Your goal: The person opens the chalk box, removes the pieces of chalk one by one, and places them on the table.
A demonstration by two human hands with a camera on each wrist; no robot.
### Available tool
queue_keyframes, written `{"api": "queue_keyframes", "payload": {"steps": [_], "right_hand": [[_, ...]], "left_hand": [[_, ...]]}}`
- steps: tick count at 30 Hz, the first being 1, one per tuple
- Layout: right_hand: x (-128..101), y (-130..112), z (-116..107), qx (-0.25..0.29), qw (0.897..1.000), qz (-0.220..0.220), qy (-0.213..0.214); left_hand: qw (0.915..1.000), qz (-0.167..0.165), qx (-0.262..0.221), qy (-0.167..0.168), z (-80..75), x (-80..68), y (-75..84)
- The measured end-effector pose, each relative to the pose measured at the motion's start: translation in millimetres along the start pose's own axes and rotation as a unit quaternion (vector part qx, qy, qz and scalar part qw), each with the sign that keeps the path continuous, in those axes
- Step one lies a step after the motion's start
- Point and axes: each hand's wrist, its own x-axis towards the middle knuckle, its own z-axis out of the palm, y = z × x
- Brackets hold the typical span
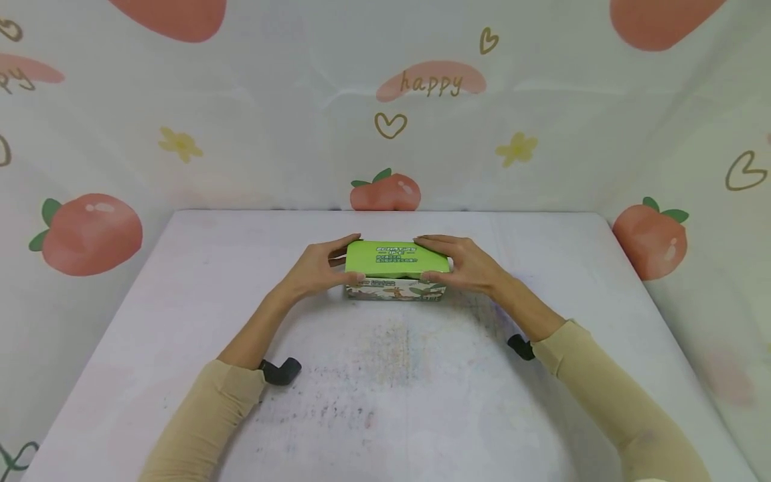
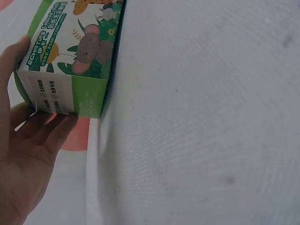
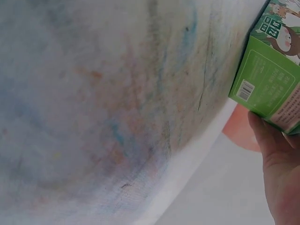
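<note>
A small cardboard box with a bright green lid sits near the back of the table, between both hands. Printed cartoon animals decorate its front, and an elephant shows on the box in the left wrist view. My left hand grips the left end, thumb at the front edge and fingers round the back. At the right end my right hand holds it likewise, thumb in front and fingers at the rear top edge. A barcode marks the green end of the box in the right wrist view. The box's inside is hidden.
The white table bears smudges and coloured stains. Behind it hangs a white cloth printed with peaches, hearts and flowers. A black wrist-camera piece juts from the left wrist, another black piece from the right.
</note>
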Motion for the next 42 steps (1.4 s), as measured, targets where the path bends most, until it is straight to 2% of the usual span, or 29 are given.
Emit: {"api": "queue_keyframes", "payload": {"steps": [6,13,22,26,31,32,37,42], "right_hand": [[-1.8,-3.7,-4.3,0.003,1.0,0.007,-0.004],[-2.7,-2.9,-4.2,0.013,1.0,0.011,0.004],[-1.7,-2.8,-3.0,0.06,0.998,0.029,0.013],[-2.1,-3.0,-3.2,0.088,0.995,0.052,0.014],[-2.9,-3.2,-2.8,0.119,0.99,0.072,0.012],[-3.4,-3.4,-2.6,0.123,0.99,0.073,0.012],[-8.4,-4.8,-2.9,0.148,0.986,0.076,0.019],[-12.7,-6.6,-5.6,0.163,0.983,0.076,0.032]], "left_hand": [[0.9999,0.001,-0.013,0.004,1.5,-0.5,3.7],[0.9997,0.023,-0.004,0.002,4.8,-0.4,4.6],[0.9992,0.039,0.003,0.009,5.8,-1.8,2.4],[0.9992,0.037,0.008,0.011,5.8,-2.1,2.2],[0.9992,0.036,-0.009,0.013,5.8,-3.8,2.0],[0.9993,0.032,-0.015,0.014,5.3,-5.7,6.9],[0.9989,0.031,-0.026,0.026,4.6,-7.0,8.6],[0.9968,0.051,-0.02,0.058,4.9,-6.9,3.3]]}}
